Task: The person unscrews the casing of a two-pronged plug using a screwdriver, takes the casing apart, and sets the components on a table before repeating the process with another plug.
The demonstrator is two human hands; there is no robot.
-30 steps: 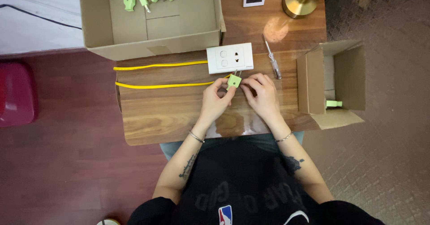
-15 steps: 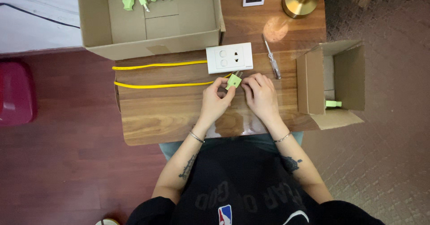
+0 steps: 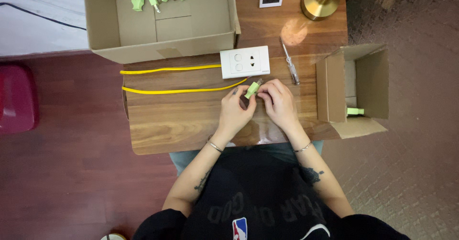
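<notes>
Two hands meet over middle of wooden table [image 3: 158, 125]. Small green plug [image 3: 252, 89] pinched between left hand [image 3: 236, 110] and right hand [image 3: 278, 102], just below white socket plate [image 3: 245, 62]. Looks light, hard, smooth plastic; tiny, so likely slippy. Best gripped by flat sides, clear of metal pins. Both hands curled, fingertips closed on plug, wrists low on table. Yellow wire [image 3: 181, 90] runs up to plug. Screwdriver [image 3: 289, 61] near.

I count two yellow wires [image 3: 172, 80], two brown cardboard boxes [image 3: 162, 39], one white plastic wall socket [image 3: 244, 62], and one screwdriver [image 3: 289, 63] at one o'clock.
</notes>
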